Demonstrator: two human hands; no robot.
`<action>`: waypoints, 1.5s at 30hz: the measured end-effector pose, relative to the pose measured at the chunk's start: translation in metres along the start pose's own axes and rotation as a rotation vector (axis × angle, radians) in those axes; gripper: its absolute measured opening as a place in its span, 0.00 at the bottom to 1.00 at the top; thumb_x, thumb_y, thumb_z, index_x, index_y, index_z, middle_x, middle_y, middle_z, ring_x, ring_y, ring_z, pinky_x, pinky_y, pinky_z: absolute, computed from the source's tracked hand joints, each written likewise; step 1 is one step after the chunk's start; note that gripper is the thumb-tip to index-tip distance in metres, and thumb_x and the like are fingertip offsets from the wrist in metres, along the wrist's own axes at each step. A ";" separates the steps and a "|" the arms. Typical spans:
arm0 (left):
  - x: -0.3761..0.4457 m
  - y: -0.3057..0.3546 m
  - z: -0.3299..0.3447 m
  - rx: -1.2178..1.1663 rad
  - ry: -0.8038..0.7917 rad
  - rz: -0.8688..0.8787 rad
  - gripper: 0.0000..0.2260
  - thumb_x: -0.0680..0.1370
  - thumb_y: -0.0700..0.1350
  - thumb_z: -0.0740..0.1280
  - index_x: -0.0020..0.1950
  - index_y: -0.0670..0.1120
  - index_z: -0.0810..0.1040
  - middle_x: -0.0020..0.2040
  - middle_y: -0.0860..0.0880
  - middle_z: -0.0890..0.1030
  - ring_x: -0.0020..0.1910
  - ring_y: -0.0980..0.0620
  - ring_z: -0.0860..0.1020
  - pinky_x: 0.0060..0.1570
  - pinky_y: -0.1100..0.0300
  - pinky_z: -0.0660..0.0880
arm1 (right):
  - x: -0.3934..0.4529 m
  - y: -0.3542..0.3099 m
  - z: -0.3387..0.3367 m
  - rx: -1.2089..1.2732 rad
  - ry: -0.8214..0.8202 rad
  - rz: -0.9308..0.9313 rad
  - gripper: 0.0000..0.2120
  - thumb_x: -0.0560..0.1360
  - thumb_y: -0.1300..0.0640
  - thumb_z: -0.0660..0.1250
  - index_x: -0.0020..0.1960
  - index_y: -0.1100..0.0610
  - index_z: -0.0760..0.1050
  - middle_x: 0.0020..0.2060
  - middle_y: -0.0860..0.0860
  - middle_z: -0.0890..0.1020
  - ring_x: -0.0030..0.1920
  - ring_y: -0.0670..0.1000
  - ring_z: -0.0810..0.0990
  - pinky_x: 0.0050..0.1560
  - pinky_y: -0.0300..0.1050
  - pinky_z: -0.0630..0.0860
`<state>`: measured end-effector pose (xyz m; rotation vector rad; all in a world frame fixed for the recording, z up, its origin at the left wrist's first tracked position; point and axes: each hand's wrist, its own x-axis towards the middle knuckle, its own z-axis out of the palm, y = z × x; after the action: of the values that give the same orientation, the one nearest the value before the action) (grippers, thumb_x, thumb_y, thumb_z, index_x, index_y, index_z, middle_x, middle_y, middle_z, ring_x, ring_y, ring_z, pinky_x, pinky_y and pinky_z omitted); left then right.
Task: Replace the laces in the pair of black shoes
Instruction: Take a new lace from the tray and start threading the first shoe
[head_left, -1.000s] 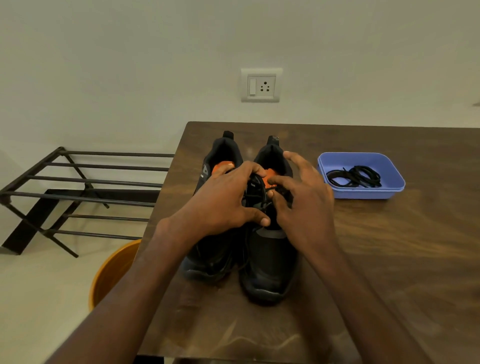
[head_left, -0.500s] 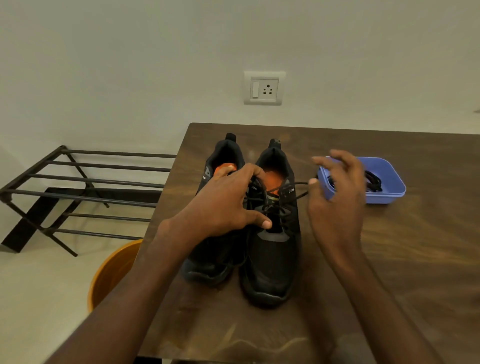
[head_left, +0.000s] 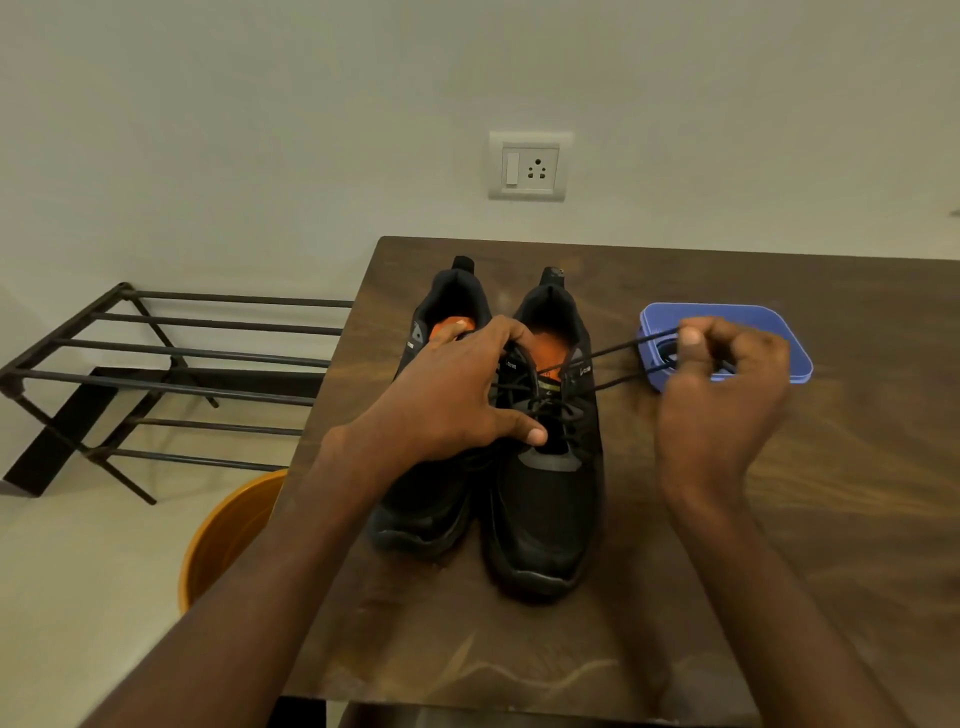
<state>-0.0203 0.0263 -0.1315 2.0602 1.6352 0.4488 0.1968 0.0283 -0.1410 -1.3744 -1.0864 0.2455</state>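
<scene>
Two black shoes with orange insoles stand side by side on the wooden table (head_left: 675, 571), toes toward me. My left hand (head_left: 457, 395) grips the right shoe (head_left: 550, 499) at its laced throat and covers part of the left shoe (head_left: 431, 499). My right hand (head_left: 727, 384) pinches two strands of the black lace (head_left: 613, 366) and holds them taut, stretched out to the right of the shoe. Behind that hand sits a blue tray (head_left: 784, 338) with spare black laces, mostly hidden.
A black metal shoe rack (head_left: 171, 364) stands on the floor to the left of the table. An orange bucket (head_left: 228, 535) sits below the table's left edge. A wall socket (head_left: 527, 166) is above the table's far edge.
My right hand left the shoe's throat and moved right toward the blue tray, drawing the lace strands out taut. My left hand stayed on the shoe.
</scene>
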 end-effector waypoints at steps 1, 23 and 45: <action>0.000 -0.001 0.000 0.000 0.003 0.000 0.41 0.63 0.67 0.79 0.70 0.64 0.63 0.73 0.52 0.74 0.80 0.43 0.62 0.76 0.37 0.63 | 0.005 0.005 -0.004 -0.042 -0.005 -0.008 0.03 0.79 0.60 0.69 0.51 0.53 0.79 0.54 0.50 0.77 0.53 0.46 0.78 0.59 0.44 0.77; 0.003 -0.005 0.003 -0.018 -0.001 -0.004 0.41 0.62 0.68 0.78 0.70 0.66 0.63 0.74 0.53 0.73 0.81 0.43 0.60 0.76 0.36 0.63 | 0.005 0.006 0.001 -0.029 -0.057 -0.109 0.07 0.79 0.63 0.68 0.51 0.54 0.82 0.47 0.49 0.83 0.47 0.45 0.80 0.51 0.38 0.77; 0.002 -0.002 0.003 -0.013 0.023 0.011 0.40 0.63 0.67 0.79 0.69 0.65 0.64 0.73 0.54 0.73 0.80 0.42 0.61 0.75 0.37 0.65 | -0.002 0.015 0.009 -0.277 -0.599 -0.212 0.11 0.76 0.52 0.74 0.59 0.46 0.82 0.52 0.42 0.83 0.54 0.44 0.81 0.61 0.59 0.78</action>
<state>-0.0202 0.0280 -0.1353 2.0625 1.6310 0.4869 0.1957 0.0367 -0.1570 -1.4522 -1.8073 0.3743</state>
